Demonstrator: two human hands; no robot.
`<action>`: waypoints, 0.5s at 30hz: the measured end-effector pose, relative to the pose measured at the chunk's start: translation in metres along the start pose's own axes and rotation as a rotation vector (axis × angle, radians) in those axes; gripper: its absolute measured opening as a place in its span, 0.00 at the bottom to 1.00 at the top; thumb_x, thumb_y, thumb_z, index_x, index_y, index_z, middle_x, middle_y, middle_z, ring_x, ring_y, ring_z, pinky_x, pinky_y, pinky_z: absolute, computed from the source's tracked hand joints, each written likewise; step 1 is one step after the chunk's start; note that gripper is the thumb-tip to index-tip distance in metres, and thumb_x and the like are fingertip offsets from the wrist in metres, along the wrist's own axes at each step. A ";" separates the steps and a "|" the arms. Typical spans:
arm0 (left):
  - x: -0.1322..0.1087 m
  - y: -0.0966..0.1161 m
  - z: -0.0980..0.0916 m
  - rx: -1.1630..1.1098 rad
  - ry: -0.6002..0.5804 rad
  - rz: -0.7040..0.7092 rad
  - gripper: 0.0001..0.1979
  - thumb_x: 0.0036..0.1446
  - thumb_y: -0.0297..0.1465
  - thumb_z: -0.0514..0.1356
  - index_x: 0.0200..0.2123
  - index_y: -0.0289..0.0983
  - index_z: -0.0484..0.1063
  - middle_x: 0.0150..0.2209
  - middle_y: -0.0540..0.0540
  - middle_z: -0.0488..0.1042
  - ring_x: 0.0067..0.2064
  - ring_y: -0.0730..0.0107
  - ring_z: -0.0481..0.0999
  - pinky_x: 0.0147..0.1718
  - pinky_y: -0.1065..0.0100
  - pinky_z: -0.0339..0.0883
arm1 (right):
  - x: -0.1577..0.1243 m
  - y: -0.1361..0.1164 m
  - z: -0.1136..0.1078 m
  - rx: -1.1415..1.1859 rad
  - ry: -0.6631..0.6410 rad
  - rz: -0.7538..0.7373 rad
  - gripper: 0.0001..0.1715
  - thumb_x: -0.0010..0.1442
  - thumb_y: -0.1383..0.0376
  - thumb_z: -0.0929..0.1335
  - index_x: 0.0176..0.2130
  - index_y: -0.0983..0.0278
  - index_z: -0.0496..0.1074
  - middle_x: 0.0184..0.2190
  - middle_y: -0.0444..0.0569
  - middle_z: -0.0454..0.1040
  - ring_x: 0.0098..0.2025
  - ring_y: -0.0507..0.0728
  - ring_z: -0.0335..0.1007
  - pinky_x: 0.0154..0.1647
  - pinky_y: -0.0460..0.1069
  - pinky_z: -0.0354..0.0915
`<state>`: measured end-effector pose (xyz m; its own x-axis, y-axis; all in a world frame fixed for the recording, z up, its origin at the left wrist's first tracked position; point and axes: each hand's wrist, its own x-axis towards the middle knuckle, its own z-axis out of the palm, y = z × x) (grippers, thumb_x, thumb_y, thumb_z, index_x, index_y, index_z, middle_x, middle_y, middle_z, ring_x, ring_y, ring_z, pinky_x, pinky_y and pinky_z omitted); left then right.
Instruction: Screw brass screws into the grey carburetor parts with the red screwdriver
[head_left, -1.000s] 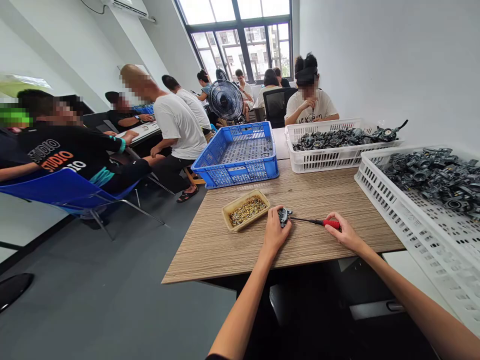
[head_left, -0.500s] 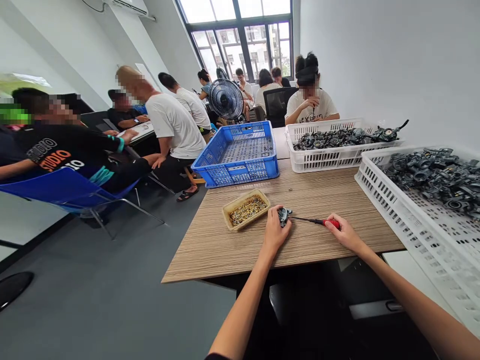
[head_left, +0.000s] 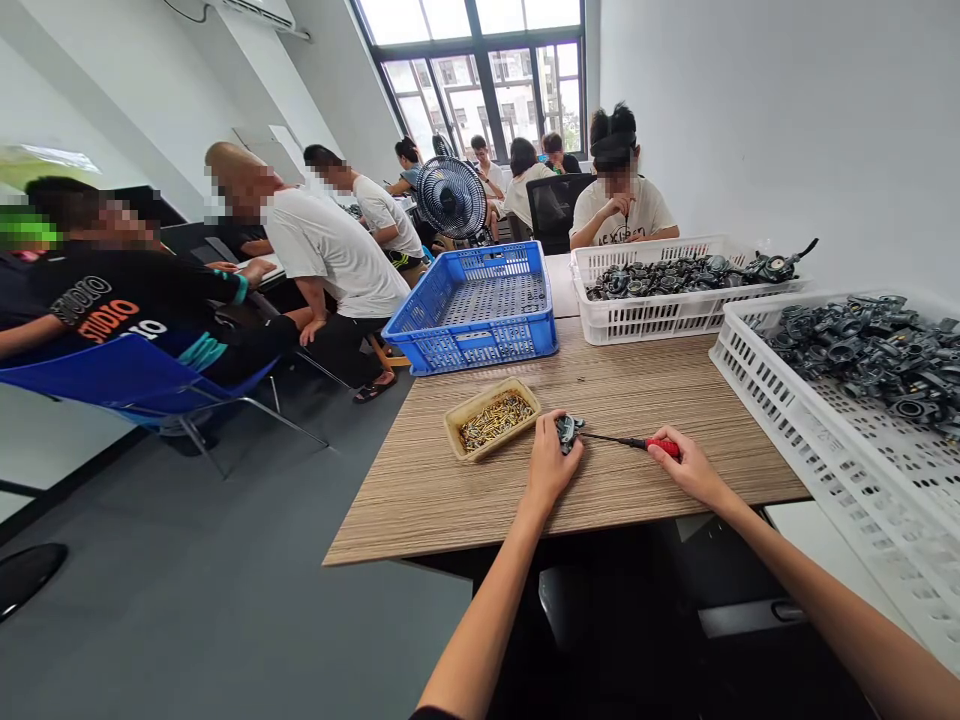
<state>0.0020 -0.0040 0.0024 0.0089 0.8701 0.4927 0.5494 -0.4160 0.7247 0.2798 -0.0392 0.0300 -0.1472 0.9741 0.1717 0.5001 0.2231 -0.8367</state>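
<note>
**Both hands on a small part at the near edge of the worktop**

I sit in a white-walled room with a grey floor (head_left: pixel 187 600) and a tall dark-framed window (head_left: pixel 480 70) at the far end. Other people sit bent over tables along the left side, one of them on a blue folding chair (head_left: pixel 127 380). A round black floor fan (head_left: pixel 451 198) stands behind my table.

My wood-grain laminate worktop (head_left: pixel 420 510) runs away from me. Along its right edge sits a big white slatted plastic crate (head_left: pixel 825 470) heaped with dark grey metal castings (head_left: pixel 862 350). It crowds the space beside my right forearm. At the far right corner a second white slatted crate (head_left: pixel 660 315) holds more of the same grey castings (head_left: pixel 660 275), and a person in a white t-shirt (head_left: pixel 619 215) sits behind it. A blue perforated plastic crate (head_left: pixel 480 345) stands at the far left corner. Nearer to me, just left of my hands, a shallow tan tray (head_left: pixel 454 435) holds small brass screws (head_left: pixel 495 420).

Nothing lies between the tray and my hands.

My right hand (head_left: pixel 686 468) is closed around the red grip of a thin black-shafted screwdriver (head_left: pixel 660 446), which lies almost level with its tip at the part. My left hand (head_left: pixel 551 465) pinches a small dark metal part (head_left: pixel 568 432) against the worktop near the middle of the near edge, just right of the tray.
</note>
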 end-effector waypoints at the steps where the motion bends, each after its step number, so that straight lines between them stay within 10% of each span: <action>1: 0.000 0.000 0.000 0.000 0.001 0.000 0.23 0.60 0.26 0.62 0.58 0.41 0.64 0.52 0.40 0.70 0.55 0.55 0.75 0.59 0.51 0.70 | 0.000 0.000 0.000 -0.001 0.000 -0.002 0.25 0.68 0.41 0.66 0.36 0.58 0.70 0.27 0.44 0.69 0.30 0.56 0.63 0.32 0.51 0.62; 15: 0.000 0.002 -0.001 -0.001 -0.002 -0.014 0.23 0.59 0.25 0.61 0.57 0.41 0.64 0.52 0.40 0.70 0.56 0.55 0.75 0.60 0.51 0.70 | -0.002 -0.006 -0.003 0.013 -0.026 0.012 0.19 0.64 0.46 0.69 0.41 0.58 0.69 0.27 0.42 0.69 0.27 0.56 0.63 0.32 0.51 0.64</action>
<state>0.0023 -0.0049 0.0038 0.0030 0.8766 0.4813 0.5482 -0.4039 0.7323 0.2793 -0.0421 0.0363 -0.1636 0.9754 0.1476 0.4908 0.2103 -0.8455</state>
